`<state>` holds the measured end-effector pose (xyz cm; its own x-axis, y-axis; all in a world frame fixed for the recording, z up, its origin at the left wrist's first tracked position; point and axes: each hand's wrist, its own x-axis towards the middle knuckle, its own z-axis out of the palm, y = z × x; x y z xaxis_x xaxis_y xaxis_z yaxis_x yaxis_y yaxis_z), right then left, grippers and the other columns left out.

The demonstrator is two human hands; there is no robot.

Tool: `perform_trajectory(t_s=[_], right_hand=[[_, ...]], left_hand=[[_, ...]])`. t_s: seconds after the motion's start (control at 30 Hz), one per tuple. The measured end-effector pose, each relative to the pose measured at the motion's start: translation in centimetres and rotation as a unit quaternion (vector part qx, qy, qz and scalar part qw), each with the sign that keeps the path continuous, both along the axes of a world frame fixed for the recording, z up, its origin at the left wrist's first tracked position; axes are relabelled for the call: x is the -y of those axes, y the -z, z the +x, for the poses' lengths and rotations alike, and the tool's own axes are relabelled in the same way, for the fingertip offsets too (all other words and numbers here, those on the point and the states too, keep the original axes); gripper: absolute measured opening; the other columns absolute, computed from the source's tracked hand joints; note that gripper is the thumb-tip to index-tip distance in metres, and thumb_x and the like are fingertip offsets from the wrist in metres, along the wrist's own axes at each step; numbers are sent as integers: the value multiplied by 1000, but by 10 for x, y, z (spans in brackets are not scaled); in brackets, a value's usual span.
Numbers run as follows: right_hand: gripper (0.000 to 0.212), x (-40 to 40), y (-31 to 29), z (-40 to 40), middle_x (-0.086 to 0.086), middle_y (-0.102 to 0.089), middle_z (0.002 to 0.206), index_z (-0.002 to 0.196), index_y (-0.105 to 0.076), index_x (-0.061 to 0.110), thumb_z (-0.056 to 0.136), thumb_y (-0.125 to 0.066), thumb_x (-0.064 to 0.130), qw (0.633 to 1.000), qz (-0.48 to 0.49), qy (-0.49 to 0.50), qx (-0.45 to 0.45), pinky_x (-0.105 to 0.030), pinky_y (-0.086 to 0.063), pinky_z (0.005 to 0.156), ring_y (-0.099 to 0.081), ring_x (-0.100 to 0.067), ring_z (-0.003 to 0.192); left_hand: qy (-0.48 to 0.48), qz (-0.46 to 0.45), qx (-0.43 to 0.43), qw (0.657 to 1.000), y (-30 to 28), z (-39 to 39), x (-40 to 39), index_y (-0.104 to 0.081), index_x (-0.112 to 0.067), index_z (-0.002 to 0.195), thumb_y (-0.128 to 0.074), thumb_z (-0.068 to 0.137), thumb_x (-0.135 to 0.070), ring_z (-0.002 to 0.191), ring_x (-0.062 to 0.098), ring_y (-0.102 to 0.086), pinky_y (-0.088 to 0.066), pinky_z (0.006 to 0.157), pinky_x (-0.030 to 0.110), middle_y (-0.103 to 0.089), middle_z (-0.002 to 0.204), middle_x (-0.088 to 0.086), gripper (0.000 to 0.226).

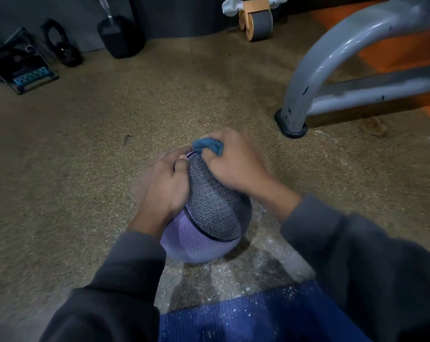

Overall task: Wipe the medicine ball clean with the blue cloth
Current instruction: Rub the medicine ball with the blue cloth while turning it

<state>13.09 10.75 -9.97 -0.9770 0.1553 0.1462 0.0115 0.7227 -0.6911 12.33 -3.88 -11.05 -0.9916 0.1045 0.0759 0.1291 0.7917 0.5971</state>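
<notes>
— Gripping the crumpled blue cloth [208,145], is that the right hand [233,164]?

— Yes. Its fingers curl round the cloth, which bunches out between thumb and forefinger, pressed to the far top of the round purple medicine ball with the grey textured panel [209,208].

— And the left hand [159,186]?

— Fingers curled against the ball's left side, fingertips near the cloth, steadying it. Both hands look motion-blurred.

— Where does the ball sit?

— On the speckled tan rubber floor [134,114], directly under both palms. Nearer than the wrists lies a dark blue mat dusted with white specks [233,317]. Beyond the right knuckles stands a grey curved metal frame leg [305,95].
</notes>
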Motion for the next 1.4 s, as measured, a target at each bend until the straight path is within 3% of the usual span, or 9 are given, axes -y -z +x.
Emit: perform_trajectory(t_s=[0.17,0.33,0.47,0.57,0.77,0.9,1.0,1.2,1.4], right_hand=[[37,11,1,50,11,-66,110,111,-70,36,80,-50,39,995,28,-35,-92,-35,-42,87,-58,-22,96],[27,-28,20,-20,13,-76,88,83,-76,38,64,-57,43,979,-173,49,94,-42,-56,87,-70,-16,90],[35,-15,13,3,12,-75,96,88,-69,53,61,-47,50,991,-118,35,45,-40,-54,90,-69,-17,95],[35,2,10,30,12,-70,106,101,-72,37,73,-52,38,997,-52,-10,-63,-34,-49,93,-65,-16,99],[12,-30,20,-8,9,-71,75,70,-70,33,74,-59,35,974,-182,78,109,-45,-56,80,-68,-21,80],[29,-15,18,5,14,-74,92,91,-68,51,68,-53,43,987,-147,45,49,-38,-55,86,-69,-17,91],[27,-3,15,17,17,-71,101,97,-72,43,76,-57,36,991,-134,2,-25,-33,-52,87,-66,-11,94],[12,-32,30,-10,-3,-74,83,79,-74,18,83,-62,18,960,-246,80,112,-43,-56,78,-69,-27,84],[24,-8,21,-8,23,-74,88,72,-71,52,73,-59,31,961,-272,-36,33,-36,-56,87,-70,-6,90]], left_hand=[[31,27,2,999,0,-2,6,-67,-28,125,-30,89,-41,129,13,-50,-32,107,25,-61,136,-7,53],[21,15,-10,1000,2,1,2,-67,-30,124,-41,102,-29,129,11,-49,-28,98,17,-60,136,-10,34],[12,-8,-13,1000,2,1,-3,-66,-34,126,-40,103,-31,130,13,-49,-31,95,18,-58,138,-12,35],[37,11,-18,999,5,0,1,-67,-32,124,-38,99,-36,127,11,-51,-30,93,15,-61,135,-13,39],[58,39,-33,997,7,7,5,-68,-35,122,-37,92,-39,125,5,-50,-30,101,17,-61,131,-16,44],[46,50,-23,997,10,3,6,-69,-33,121,-35,91,-40,123,6,-52,-31,99,17,-62,130,-15,45],[52,87,-9,995,14,-1,12,-69,-37,117,-36,91,-41,124,6,-52,-33,106,24,-63,128,-16,42],[50,123,20,991,15,-13,23,-67,-53,105,-38,91,-48,125,4,-51,-34,112,34,-62,128,-21,33],[61,134,23,989,16,-14,31,-69,-45,114,-51,87,-51,118,-7,-54,-36,105,22,-65,123,-23,33]])
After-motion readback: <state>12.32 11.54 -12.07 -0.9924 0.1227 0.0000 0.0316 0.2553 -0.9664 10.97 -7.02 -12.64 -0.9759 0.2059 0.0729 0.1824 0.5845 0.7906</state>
